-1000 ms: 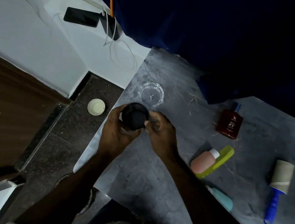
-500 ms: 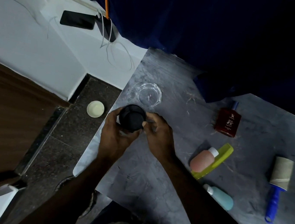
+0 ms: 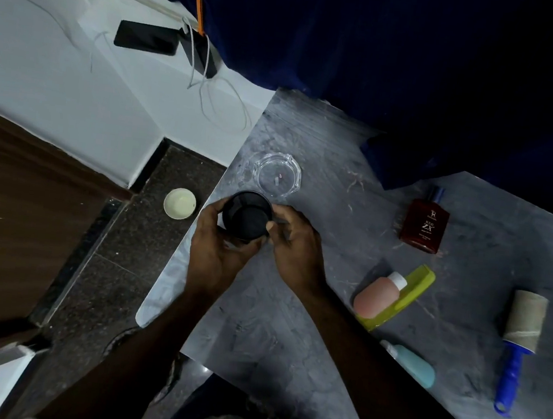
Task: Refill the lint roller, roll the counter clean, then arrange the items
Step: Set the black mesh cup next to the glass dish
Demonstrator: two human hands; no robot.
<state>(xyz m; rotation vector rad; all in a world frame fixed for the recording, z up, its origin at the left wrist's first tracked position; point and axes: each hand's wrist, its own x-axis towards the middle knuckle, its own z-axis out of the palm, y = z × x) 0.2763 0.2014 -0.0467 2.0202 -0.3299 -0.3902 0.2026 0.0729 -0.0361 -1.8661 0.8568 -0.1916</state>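
Near the left edge of the grey marbled counter point(image 3: 288, 331), both my hands hold a black round container point(image 3: 246, 216). My left hand point(image 3: 215, 247) wraps its left side and base. My right hand point(image 3: 295, 246) pinches its right side. The container's open mouth faces up toward me. The lint roller point(image 3: 524, 323) lies far right on the counter, untouched, with a bare cardboard core and a blue handle point(image 3: 509, 377).
On the counter are a clear glass ashtray point(image 3: 277, 175) just beyond the container, a red perfume bottle point(image 3: 424, 226), a pink bottle point(image 3: 377, 296) on a green comb point(image 3: 410, 293), and a teal bottle point(image 3: 416, 364). A cream lid point(image 3: 179, 203) lies on the floor to the left. A blue curtain point(image 3: 389, 50) hangs behind.
Both hands stay in the same spot on the black container, which has turned a little so more of its open inside shows. The other items have not moved.
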